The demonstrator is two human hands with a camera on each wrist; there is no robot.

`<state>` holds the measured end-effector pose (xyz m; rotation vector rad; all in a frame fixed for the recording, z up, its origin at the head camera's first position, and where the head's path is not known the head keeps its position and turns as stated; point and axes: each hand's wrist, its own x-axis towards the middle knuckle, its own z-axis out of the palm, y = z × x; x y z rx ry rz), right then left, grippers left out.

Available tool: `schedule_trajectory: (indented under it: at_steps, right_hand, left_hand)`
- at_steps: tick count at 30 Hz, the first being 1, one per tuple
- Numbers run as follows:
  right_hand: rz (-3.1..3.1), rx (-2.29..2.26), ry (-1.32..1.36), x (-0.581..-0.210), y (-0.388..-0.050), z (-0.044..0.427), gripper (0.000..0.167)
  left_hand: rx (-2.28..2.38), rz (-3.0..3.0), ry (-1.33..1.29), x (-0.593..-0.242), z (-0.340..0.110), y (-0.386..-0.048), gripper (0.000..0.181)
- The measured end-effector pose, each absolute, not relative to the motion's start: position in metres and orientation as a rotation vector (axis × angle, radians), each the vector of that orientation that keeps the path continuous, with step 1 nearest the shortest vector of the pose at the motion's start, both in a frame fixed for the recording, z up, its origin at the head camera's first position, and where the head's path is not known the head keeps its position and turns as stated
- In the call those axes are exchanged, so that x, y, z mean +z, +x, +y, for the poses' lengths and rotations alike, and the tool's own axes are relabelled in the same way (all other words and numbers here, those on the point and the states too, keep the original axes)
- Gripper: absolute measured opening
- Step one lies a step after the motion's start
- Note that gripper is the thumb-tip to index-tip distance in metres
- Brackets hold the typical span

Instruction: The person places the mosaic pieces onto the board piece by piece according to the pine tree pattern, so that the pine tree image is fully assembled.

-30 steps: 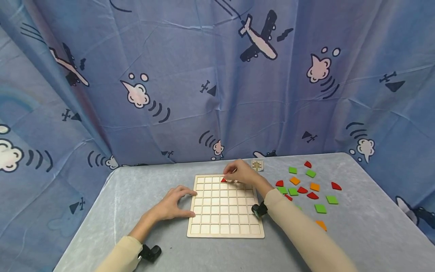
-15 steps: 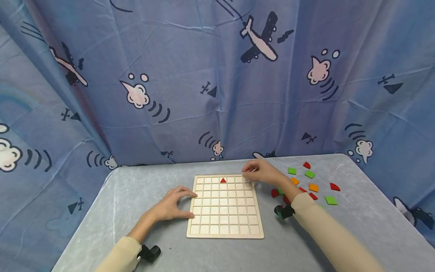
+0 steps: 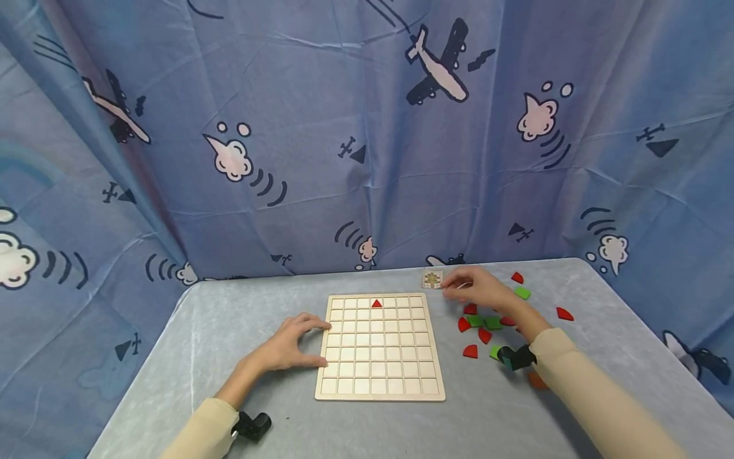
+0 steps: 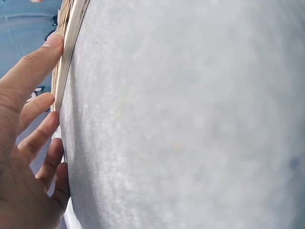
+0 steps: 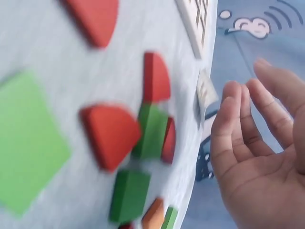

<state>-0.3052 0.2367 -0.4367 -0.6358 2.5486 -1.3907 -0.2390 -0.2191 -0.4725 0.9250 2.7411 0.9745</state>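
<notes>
Wooden gridded board (image 3: 381, 350) touches left hand (image 3: 288, 345); right hand (image 3: 478, 289) hovers; both have fingers (image 5: 223, 129) relaxed.

The left hand (image 3: 288, 346) spreads its thumb (image 4: 35, 67) from its fingers (image 4: 40, 133). The right hand (image 3: 480, 289) has gently bent fingers (image 5: 224, 126), its arm (image 3: 602, 392) stretched forward.
</notes>
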Motion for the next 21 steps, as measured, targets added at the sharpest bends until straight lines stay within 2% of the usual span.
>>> schedule_trajectory:
  at_steps: [7,21]
  right_hand:
    - [2.616,-1.266,-0.590,-0.437,-0.300,0.259,0.027]
    - [2.646,-1.182,-0.672,-0.446,-0.298,0.280,0.027]
  left_hand:
    - [0.984,2.737,0.914,-0.473,-0.219,-0.239,0.068]
    - [0.987,2.736,0.902,-0.471,-0.218,-0.238,0.068]
